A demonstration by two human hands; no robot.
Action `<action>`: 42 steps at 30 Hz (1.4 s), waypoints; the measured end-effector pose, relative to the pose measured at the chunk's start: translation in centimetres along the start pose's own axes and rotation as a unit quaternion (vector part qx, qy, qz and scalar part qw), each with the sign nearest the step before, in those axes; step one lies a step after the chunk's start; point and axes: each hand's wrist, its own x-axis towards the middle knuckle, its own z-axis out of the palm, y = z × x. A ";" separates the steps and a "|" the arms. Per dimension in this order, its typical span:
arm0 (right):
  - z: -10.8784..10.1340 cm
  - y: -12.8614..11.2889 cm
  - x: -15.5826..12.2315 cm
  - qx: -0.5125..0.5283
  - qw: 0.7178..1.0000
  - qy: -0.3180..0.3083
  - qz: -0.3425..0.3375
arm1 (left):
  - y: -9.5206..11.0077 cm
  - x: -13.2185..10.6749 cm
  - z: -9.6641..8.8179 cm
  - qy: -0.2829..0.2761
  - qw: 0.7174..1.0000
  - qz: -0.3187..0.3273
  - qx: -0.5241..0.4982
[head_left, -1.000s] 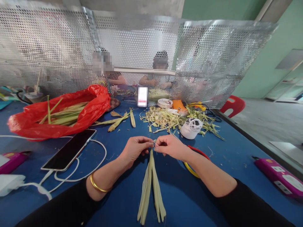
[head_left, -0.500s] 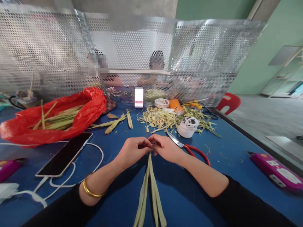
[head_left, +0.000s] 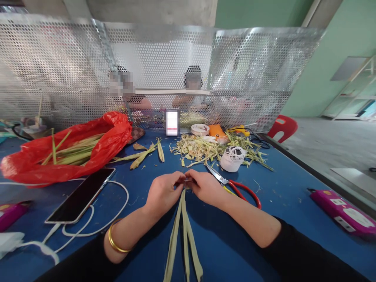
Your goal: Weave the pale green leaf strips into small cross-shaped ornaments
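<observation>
My left hand point(head_left: 166, 192) and my right hand point(head_left: 205, 188) meet above the middle of the blue table, fingers closed in a pinch. A fine pale thread point(head_left: 187, 181) shows between the fingertips. Just beneath them is the upper end of several long, flat, pale green leaf strips point(head_left: 188, 231), which fan out toward me. The fingers hide most of that gathered end. Scissors point(head_left: 222, 178) with red handles lie beside my right hand, blades pointing away. Behind them stands a white spool of cord point(head_left: 233, 158).
Trimmed scraps point(head_left: 199, 148) are heaped beyond my hands. On the left are a red plastic bag point(head_left: 114, 125) of leaves, a phone point(head_left: 82, 196) and a looping white cable. A purple case point(head_left: 342, 211) lies right. Two people sit behind the perforated screen point(head_left: 164, 51).
Both hands remain pinched together at the strips' top, with the fingers drawn slightly closer. The strips' lower ends have shifted and spread differently, and the view has tilted a little.
</observation>
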 end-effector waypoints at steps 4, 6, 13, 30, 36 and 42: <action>0.2 0.1 0.0 0.004 1.000 -0.008 -0.015 | -0.4 -0.2 0.1 -0.006 0.990 0.055 0.130; 0.4 0.1 -0.1 0.003 1.000 -0.013 -0.026 | -0.7 -0.2 0.3 -0.002 0.982 0.067 0.177; 0.8 0.3 0.1 0.187 0.982 0.002 0.026 | -0.7 0.0 0.1 0.049 0.994 0.047 0.090; 0.0 0.2 0.5 0.306 0.941 0.029 0.145 | -0.3 -0.1 0.0 0.070 0.996 -0.007 -0.055; -0.8 1.3 0.6 0.293 0.943 0.027 0.157 | -0.6 0.3 -0.4 0.042 0.986 -0.115 -0.112; -1.4 0.7 0.5 0.364 0.920 0.036 0.142 | -1.8 0.8 -0.2 0.041 0.969 -0.213 -0.119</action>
